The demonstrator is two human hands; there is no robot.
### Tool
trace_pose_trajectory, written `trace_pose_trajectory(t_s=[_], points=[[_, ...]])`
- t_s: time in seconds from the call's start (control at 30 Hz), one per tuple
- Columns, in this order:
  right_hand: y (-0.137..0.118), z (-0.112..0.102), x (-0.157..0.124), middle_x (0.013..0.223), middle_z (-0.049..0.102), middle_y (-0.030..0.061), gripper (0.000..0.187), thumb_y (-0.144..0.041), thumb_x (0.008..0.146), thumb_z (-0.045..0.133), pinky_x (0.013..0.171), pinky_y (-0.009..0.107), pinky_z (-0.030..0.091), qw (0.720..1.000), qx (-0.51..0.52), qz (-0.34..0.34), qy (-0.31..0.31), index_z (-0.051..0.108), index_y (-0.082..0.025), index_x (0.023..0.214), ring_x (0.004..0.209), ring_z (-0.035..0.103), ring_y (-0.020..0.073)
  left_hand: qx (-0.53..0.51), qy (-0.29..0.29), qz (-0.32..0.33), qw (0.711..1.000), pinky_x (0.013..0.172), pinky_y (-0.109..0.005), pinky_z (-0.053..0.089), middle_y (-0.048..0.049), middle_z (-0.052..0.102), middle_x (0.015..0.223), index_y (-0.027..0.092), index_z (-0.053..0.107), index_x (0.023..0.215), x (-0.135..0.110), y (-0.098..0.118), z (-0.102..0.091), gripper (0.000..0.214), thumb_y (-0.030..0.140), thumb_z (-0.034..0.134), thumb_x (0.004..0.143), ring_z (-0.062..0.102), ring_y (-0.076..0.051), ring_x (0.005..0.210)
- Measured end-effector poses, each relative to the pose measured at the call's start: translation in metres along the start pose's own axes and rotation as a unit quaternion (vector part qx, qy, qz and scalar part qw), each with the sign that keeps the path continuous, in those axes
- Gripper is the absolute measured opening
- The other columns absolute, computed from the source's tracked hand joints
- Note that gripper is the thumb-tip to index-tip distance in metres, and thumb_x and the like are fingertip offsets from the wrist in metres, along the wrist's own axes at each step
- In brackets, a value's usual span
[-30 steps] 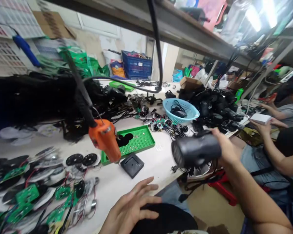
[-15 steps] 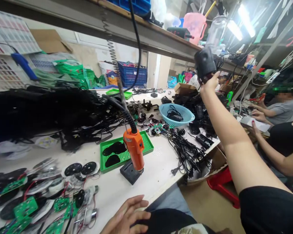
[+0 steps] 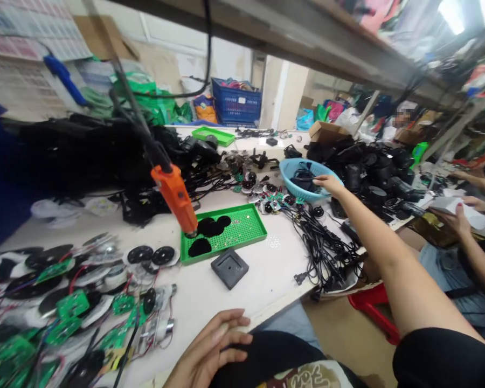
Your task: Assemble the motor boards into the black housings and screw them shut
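Note:
My right hand (image 3: 327, 185) reaches over the rim of a light-blue plastic basket (image 3: 307, 170), its fingers extended and apparently empty. Dark items with cable lie in the basket (image 3: 303, 180), close under my fingertips. My left hand (image 3: 210, 347) rests open at the near table edge, above a black cloth on my lap. Nearest to it lie green circuit boards (image 3: 73, 304) and black discs (image 3: 151, 256). An orange electric screwdriver (image 3: 174, 196) hangs on its cable above a green perforated tray (image 3: 248, 226).
A heap of black cylindrical housings (image 3: 372, 175) stands beyond the basket. Black cords (image 3: 323, 248) spread across the table's right side. A co-worker's hands (image 3: 455, 221) handle white paper at right. A red stool (image 3: 374, 312) stands below the table.
My right arm has come down from its raised position to the basket, and the black cylindrical housing is no longer visible in that hand. My left hand stays near the table edge.

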State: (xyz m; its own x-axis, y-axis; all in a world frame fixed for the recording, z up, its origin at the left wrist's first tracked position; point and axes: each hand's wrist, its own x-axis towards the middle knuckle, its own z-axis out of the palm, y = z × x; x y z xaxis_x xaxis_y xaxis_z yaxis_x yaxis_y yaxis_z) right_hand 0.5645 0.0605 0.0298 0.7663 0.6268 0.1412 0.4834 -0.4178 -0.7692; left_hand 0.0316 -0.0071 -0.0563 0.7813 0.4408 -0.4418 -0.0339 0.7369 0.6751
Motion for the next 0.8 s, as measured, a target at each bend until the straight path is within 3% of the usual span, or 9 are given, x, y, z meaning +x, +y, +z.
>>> trace_pose_trajectory(t_s=[0.07,0.17,0.3,0.43,0.53,0.6,0.67,0.8], points=[[-0.005,-0.002,-0.002,0.109,0.071,0.0115,0.016,-0.021,0.091,0.078,0.109,0.051,0.048,0.997,-0.059,-0.046,0.0,0.07,-0.01,0.1,0.111,0.066,0.0283,0.024,0.004,0.014,1.0,0.096,-0.043,0.051,-0.0134,0.064,0.131,0.022,0.072,0.123,0.001,-0.001,0.005,0.039,0.048,0.065,0.094,0.062,-0.032,0.117],[-0.021,0.012,-0.014,0.134,0.062,0.02,0.035,-0.013,0.083,0.072,0.122,0.053,0.032,0.983,-0.1,-0.156,0.0,0.069,-0.009,0.118,0.134,0.052,0.0358,0.069,0.022,0.045,0.996,0.091,-0.039,0.05,-0.0122,0.063,0.133,0.023,0.068,0.124,0.007,-0.006,0.005,0.042,0.05,0.066,0.093,0.062,-0.029,0.111],[-0.046,0.06,-0.057,0.138,0.062,0.014,0.044,-0.021,0.085,0.07,0.12,0.047,0.038,0.94,-0.097,-0.314,-0.085,0.065,-0.016,0.129,0.133,0.054,0.0321,0.169,0.055,0.08,0.981,0.078,-0.033,0.044,-0.0087,0.067,0.114,0.022,0.064,0.125,0.009,-0.011,-0.005,0.046,0.056,0.064,0.094,0.059,-0.02,0.089],[-0.068,0.113,-0.115,0.129,0.067,0.014,0.033,-0.027,0.094,0.065,0.108,0.05,0.05,0.855,-0.062,-0.461,-0.229,0.064,-0.017,0.125,0.123,0.062,0.0315,0.252,0.12,0.103,0.955,0.072,-0.031,0.038,-0.002,0.059,0.087,0.019,0.063,0.12,-0.002,-0.008,-0.014,0.048,0.058,0.065,0.092,0.051,-0.017,0.077],[-0.079,0.136,-0.16,0.125,0.068,0.0118,0.031,-0.029,0.097,0.069,0.105,0.049,0.053,0.792,-0.031,-0.494,-0.358,0.064,-0.018,0.125,0.118,0.064,0.0294,0.276,0.187,0.124,0.935,0.072,-0.03,0.039,-0.0012,0.057,0.085,0.019,0.064,0.116,-0.011,-0.008,-0.02,0.044,0.055,0.066,0.091,0.052,-0.017,0.077],[-0.081,0.141,-0.189,0.128,0.067,0.0114,0.033,-0.028,0.098,0.071,0.106,0.05,0.052,0.761,-0.04,-0.506,-0.404,0.063,-0.018,0.128,0.12,0.062,0.0298,0.273,0.22,0.132,0.927,0.072,-0.03,0.04,-0.0011,0.058,0.084,0.018,0.064,0.115,-0.013,-0.011,-0.024,0.042,0.053,0.066,0.091,0.054,-0.017,0.077],[-0.077,0.14,-0.214,0.135,0.064,0.0132,0.037,-0.029,0.099,0.072,0.107,0.054,0.052,0.754,-0.063,-0.502,-0.419,0.062,-0.017,0.132,0.124,0.059,0.0323,0.277,0.239,0.14,0.92,0.07,-0.029,0.042,-0.0008,0.058,0.082,0.018,0.064,0.114,-0.013,-0.015,-0.028,0.041,0.053,0.064,0.092,0.054,-0.017,0.074],[-0.059,0.128,-0.248,0.15,0.053,0.0173,0.051,-0.034,0.101,0.07,0.112,0.054,0.05,0.777,-0.053,-0.438,-0.449,0.055,-0.014,0.145,0.134,0.054,0.0329,0.319,0.244,0.151,0.903,0.065,-0.027,0.043,0.0,0.057,0.078,0.018,0.065,0.112,-0.008,-0.025,-0.037,0.041,0.055,0.061,0.094,0.054,-0.016,0.068]])
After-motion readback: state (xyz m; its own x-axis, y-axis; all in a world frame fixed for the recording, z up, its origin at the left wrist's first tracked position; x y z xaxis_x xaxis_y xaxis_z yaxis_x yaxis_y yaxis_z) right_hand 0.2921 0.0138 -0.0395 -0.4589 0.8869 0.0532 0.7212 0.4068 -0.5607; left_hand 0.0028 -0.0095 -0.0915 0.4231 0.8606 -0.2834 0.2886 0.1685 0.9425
